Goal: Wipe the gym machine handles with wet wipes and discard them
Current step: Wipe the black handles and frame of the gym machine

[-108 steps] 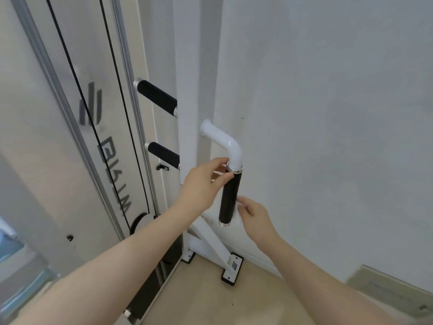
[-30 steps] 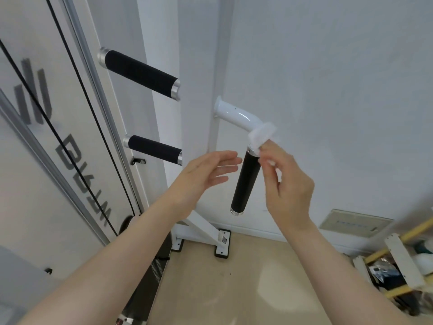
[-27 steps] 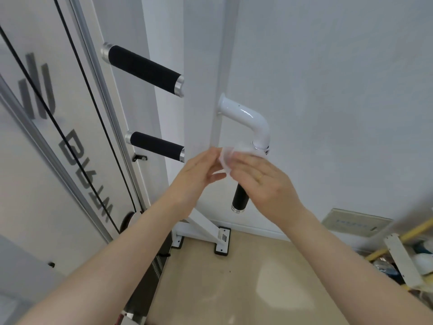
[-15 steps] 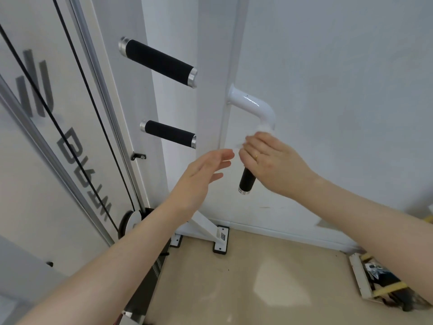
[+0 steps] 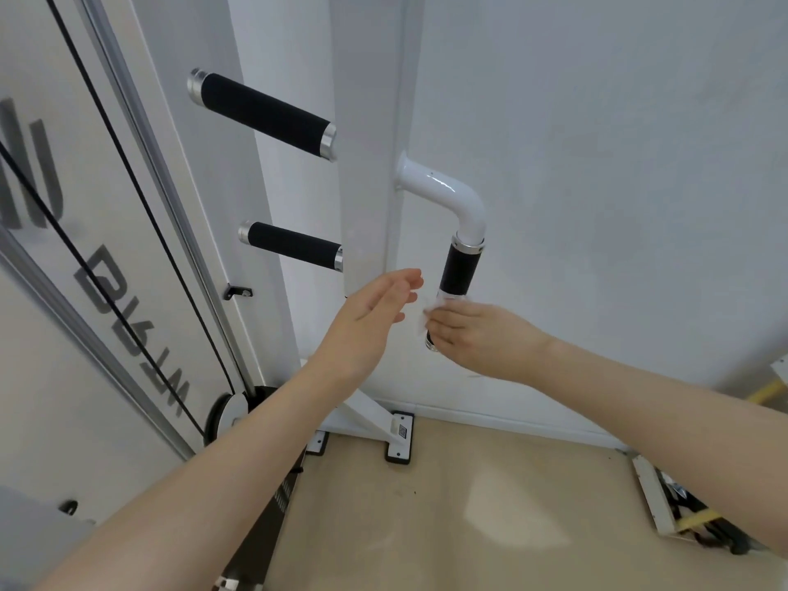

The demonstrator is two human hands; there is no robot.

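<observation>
Against white wall (image 5: 618,164): right hand (image 5: 473,334) wiping handle (image 5: 458,270).

Head view looks down, near the wall (image 5: 618,121).

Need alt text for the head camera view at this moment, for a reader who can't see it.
A right hand wraps a wet wipe around the lower end of a black handle hanging from a white bent tube on a gym machine. The left hand hovers open beside it, and two more black handles stick out from the frame to the left.
</observation>
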